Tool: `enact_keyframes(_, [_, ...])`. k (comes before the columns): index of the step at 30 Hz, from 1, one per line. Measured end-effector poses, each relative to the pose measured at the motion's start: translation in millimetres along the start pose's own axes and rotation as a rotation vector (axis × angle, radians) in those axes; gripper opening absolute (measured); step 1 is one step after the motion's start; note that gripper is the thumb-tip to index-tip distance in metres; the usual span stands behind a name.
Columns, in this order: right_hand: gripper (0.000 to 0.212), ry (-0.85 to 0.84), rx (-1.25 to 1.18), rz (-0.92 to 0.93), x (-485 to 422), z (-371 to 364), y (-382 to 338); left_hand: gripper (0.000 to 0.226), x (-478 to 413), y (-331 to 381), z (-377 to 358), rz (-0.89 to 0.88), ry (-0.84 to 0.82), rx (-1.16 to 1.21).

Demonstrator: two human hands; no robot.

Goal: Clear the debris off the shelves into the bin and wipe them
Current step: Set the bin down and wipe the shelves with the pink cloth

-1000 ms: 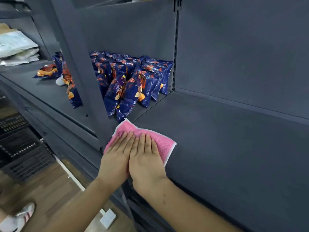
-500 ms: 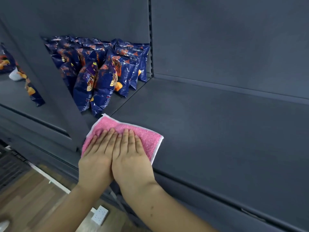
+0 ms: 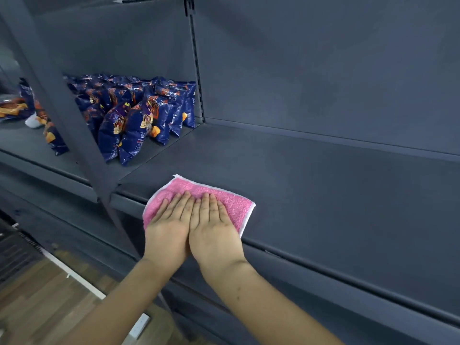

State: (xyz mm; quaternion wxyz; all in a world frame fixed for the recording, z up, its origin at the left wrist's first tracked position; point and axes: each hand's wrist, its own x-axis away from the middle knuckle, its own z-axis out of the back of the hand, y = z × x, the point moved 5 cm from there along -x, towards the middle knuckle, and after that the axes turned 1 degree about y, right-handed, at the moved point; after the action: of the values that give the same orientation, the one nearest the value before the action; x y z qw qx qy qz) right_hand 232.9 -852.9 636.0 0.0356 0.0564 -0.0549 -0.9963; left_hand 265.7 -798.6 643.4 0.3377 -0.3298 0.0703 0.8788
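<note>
A pink cloth [image 3: 231, 204] with a white edge lies flat on the dark grey shelf [image 3: 336, 195], at its front left corner. My left hand [image 3: 170, 225] and my right hand [image 3: 212, 227] rest side by side on the cloth, palms down and fingers stretched out, pressing it onto the shelf. The near part of the cloth is hidden under both hands. No debris shows on this shelf, and no bin is in view.
Several blue snack bags [image 3: 139, 120] stand on the neighbouring shelf to the left, behind a grey upright post [image 3: 74, 125]. More bags [image 3: 49, 135] lie further left. Wooden floor [image 3: 42, 307] shows below, with a white socket block [image 3: 139, 324].
Both hands have slid the cloth a little to the right along the shelf's front edge, away from the post. The camera has turned right and then pulled back.
</note>
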Motion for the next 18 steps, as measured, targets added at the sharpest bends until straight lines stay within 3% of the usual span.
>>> enact_keyframes(4, [0.066, 0.021, 0.047, -0.011, 52, 1, 35, 0.031, 5, 57, 10, -0.036, -0.012, -0.023])
enact_keyframes(8, [0.072, 0.002, 0.087, -0.029, 101, 2, 69, 0.033, 12, 115, 23, -0.041, -0.023, -0.011])
enact_keyframes(11, [0.076, -0.007, 0.089, -0.044, 131, 3, 90, 0.052, 14, 151, 29, -0.032, -0.094, -0.001])
enact_keyframes(15, [0.074, 0.05, 0.048, -0.036, 155, 5, 106, 0.059, 16, 177, 33, -0.02, -0.135, 0.038])
enact_keyframes(18, [0.067, 0.073, 0.002, -0.01, 159, 2, 106, 0.036, 16, 181, 32, -0.04, -0.139, 0.037])
